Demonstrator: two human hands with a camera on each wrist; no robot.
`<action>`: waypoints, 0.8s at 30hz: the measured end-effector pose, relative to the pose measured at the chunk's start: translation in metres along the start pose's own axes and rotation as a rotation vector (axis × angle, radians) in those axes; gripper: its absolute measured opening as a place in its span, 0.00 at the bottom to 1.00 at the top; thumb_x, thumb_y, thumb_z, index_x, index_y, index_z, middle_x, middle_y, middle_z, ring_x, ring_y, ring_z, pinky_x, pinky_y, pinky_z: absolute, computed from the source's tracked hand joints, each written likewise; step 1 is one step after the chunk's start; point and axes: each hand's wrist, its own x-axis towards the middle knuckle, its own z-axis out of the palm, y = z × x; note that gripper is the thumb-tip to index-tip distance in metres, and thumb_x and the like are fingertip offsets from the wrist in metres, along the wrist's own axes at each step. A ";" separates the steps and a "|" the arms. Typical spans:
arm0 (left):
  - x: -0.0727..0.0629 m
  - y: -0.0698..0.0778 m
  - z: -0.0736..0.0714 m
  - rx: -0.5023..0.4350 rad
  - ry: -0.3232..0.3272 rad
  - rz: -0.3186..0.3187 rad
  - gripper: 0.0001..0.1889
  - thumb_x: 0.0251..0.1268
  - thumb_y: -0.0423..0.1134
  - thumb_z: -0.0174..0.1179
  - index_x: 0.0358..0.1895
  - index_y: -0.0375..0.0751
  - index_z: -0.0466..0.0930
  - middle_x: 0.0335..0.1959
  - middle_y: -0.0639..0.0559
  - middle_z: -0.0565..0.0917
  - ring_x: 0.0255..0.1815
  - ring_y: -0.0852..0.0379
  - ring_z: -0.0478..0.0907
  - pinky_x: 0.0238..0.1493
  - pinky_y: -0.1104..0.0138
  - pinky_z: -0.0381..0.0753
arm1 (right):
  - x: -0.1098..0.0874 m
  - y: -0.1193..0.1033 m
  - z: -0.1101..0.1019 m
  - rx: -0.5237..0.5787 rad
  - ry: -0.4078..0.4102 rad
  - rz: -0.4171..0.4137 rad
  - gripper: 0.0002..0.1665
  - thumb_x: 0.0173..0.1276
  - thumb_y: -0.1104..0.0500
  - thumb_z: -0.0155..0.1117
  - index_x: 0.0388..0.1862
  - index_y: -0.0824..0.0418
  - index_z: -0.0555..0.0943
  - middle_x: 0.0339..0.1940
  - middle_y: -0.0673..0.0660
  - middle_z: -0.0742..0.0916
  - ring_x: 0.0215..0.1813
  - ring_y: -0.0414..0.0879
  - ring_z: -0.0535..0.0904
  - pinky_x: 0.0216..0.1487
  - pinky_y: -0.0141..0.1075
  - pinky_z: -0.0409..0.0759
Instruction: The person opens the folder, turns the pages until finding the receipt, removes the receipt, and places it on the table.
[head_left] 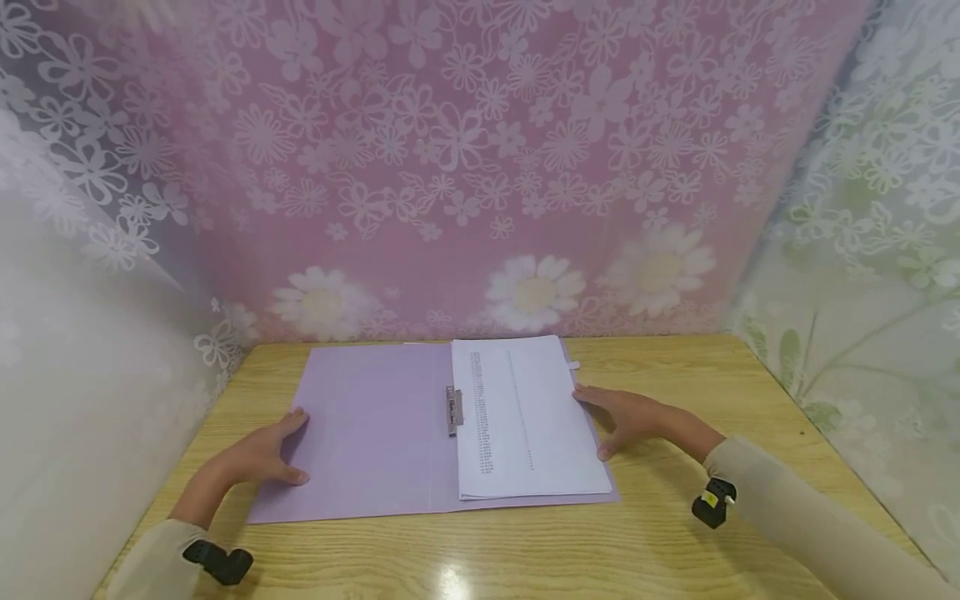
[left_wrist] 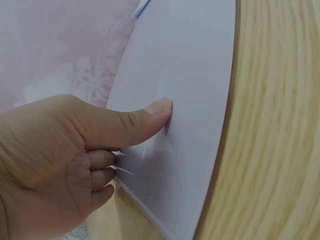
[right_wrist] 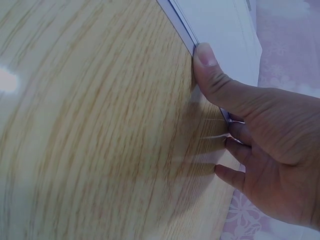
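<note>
An open lilac folder (head_left: 367, 425) lies on the wooden table, a metal clip (head_left: 453, 410) by its spine. A stack of white printed sheets (head_left: 555, 417) rests on its right side. My left hand (head_left: 258, 454) holds the left cover's outer edge; in the left wrist view the thumb (left_wrist: 159, 109) presses on the cover and the other fingertips are partly hidden at its edge. At the opposite edge my right hand (head_left: 630, 417) holds the folder beside the sheets. Its thumb (right_wrist: 205, 57) sits on the border in the right wrist view, with some fingertips partly hidden.
A small white tab (head_left: 573, 365) sticks out at the folder's upper right. The wooden table (head_left: 480, 550) extends in front of the folder. Flower-patterned pink sheeting (head_left: 465, 167) rises behind the table, with pale sheeting on both sides.
</note>
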 end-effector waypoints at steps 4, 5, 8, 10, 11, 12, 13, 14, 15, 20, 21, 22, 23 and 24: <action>0.001 0.000 0.000 -0.003 -0.009 -0.007 0.58 0.44 0.43 0.81 0.73 0.14 0.55 0.75 0.15 0.51 0.76 0.18 0.49 0.73 0.32 0.53 | 0.000 0.002 0.001 0.004 -0.001 0.009 0.69 0.49 0.43 0.84 0.79 0.73 0.57 0.81 0.74 0.60 0.81 0.72 0.55 0.77 0.65 0.58; 0.001 0.000 -0.001 -0.006 -0.012 -0.011 0.58 0.44 0.43 0.81 0.73 0.14 0.55 0.75 0.15 0.51 0.77 0.19 0.49 0.74 0.32 0.53 | 0.000 0.003 0.002 0.004 -0.002 0.012 0.69 0.49 0.43 0.84 0.79 0.73 0.57 0.81 0.73 0.61 0.81 0.72 0.55 0.77 0.65 0.58; 0.002 0.000 -0.001 0.006 -0.016 -0.011 0.58 0.45 0.43 0.81 0.73 0.14 0.55 0.75 0.15 0.51 0.76 0.18 0.49 0.73 0.32 0.53 | 0.000 0.004 0.001 0.007 -0.005 0.022 0.69 0.49 0.42 0.83 0.80 0.72 0.57 0.81 0.73 0.61 0.81 0.71 0.55 0.78 0.64 0.57; 0.002 0.000 -0.002 0.016 -0.021 -0.009 0.58 0.45 0.43 0.81 0.73 0.14 0.55 0.75 0.15 0.51 0.76 0.18 0.49 0.73 0.32 0.53 | 0.000 0.004 0.001 0.007 -0.005 0.019 0.70 0.49 0.42 0.83 0.80 0.72 0.57 0.81 0.73 0.61 0.81 0.71 0.55 0.77 0.65 0.58; 0.002 0.000 -0.002 0.010 -0.025 -0.013 0.58 0.45 0.44 0.81 0.73 0.14 0.55 0.75 0.15 0.51 0.77 0.19 0.49 0.73 0.32 0.53 | 0.000 0.004 0.001 0.007 -0.004 0.017 0.70 0.48 0.41 0.83 0.80 0.72 0.57 0.81 0.73 0.60 0.81 0.71 0.55 0.77 0.65 0.58; 0.002 0.001 -0.003 0.011 -0.030 -0.012 0.58 0.46 0.44 0.81 0.73 0.14 0.55 0.75 0.15 0.51 0.76 0.18 0.49 0.73 0.32 0.53 | 0.000 0.004 0.001 0.008 -0.004 0.017 0.70 0.48 0.41 0.83 0.80 0.72 0.57 0.81 0.72 0.60 0.81 0.71 0.55 0.77 0.65 0.57; 0.002 0.001 -0.004 0.002 -0.035 -0.018 0.58 0.46 0.44 0.81 0.73 0.14 0.55 0.75 0.15 0.50 0.77 0.19 0.48 0.74 0.32 0.53 | 0.001 0.003 0.001 0.007 -0.002 0.011 0.70 0.48 0.41 0.83 0.80 0.73 0.57 0.81 0.73 0.60 0.81 0.72 0.55 0.77 0.65 0.58; 0.002 0.001 -0.004 0.000 -0.040 -0.018 0.58 0.46 0.44 0.81 0.73 0.14 0.55 0.75 0.15 0.50 0.77 0.18 0.48 0.74 0.32 0.53 | 0.001 0.003 0.001 0.012 -0.002 0.012 0.70 0.48 0.41 0.83 0.80 0.72 0.57 0.81 0.73 0.60 0.81 0.71 0.55 0.78 0.65 0.57; 0.002 0.002 -0.005 -0.007 -0.043 -0.023 0.57 0.47 0.44 0.81 0.73 0.14 0.55 0.75 0.15 0.50 0.77 0.18 0.48 0.74 0.32 0.53 | 0.001 0.003 0.002 0.017 -0.002 0.014 0.70 0.48 0.41 0.83 0.80 0.72 0.57 0.82 0.72 0.60 0.81 0.71 0.54 0.78 0.64 0.57; 0.008 0.011 -0.011 -0.016 -0.020 -0.063 0.53 0.54 0.47 0.77 0.71 0.11 0.57 0.73 0.14 0.56 0.75 0.18 0.52 0.74 0.33 0.57 | 0.001 0.001 0.001 0.036 0.003 0.007 0.70 0.48 0.43 0.84 0.80 0.73 0.57 0.81 0.73 0.60 0.81 0.72 0.54 0.78 0.65 0.57; 0.010 0.014 -0.011 -0.018 -0.012 -0.073 0.52 0.56 0.48 0.76 0.71 0.12 0.57 0.73 0.15 0.56 0.75 0.19 0.52 0.74 0.33 0.57 | 0.001 0.001 0.000 0.036 0.004 0.006 0.70 0.48 0.43 0.84 0.79 0.73 0.57 0.81 0.73 0.60 0.81 0.72 0.54 0.77 0.65 0.57; 0.013 0.017 -0.011 -0.020 -0.004 -0.080 0.52 0.59 0.49 0.74 0.71 0.12 0.57 0.73 0.15 0.57 0.76 0.19 0.52 0.74 0.34 0.57 | 0.000 0.000 0.000 0.037 0.004 0.005 0.70 0.47 0.43 0.84 0.79 0.73 0.57 0.81 0.74 0.60 0.81 0.72 0.55 0.77 0.66 0.57; 0.017 0.021 -0.011 -0.022 0.006 -0.082 0.51 0.62 0.50 0.72 0.71 0.12 0.57 0.73 0.15 0.57 0.76 0.19 0.52 0.74 0.34 0.58 | 0.000 0.001 0.000 0.043 0.001 0.014 0.70 0.47 0.44 0.85 0.79 0.73 0.57 0.81 0.73 0.60 0.81 0.72 0.54 0.77 0.65 0.57; 0.021 0.024 -0.010 -0.025 0.015 -0.085 0.50 0.64 0.51 0.70 0.72 0.12 0.56 0.74 0.15 0.57 0.76 0.19 0.52 0.74 0.34 0.57 | 0.001 0.002 0.000 0.044 -0.002 0.024 0.71 0.47 0.43 0.85 0.80 0.73 0.57 0.81 0.73 0.60 0.81 0.71 0.54 0.78 0.64 0.56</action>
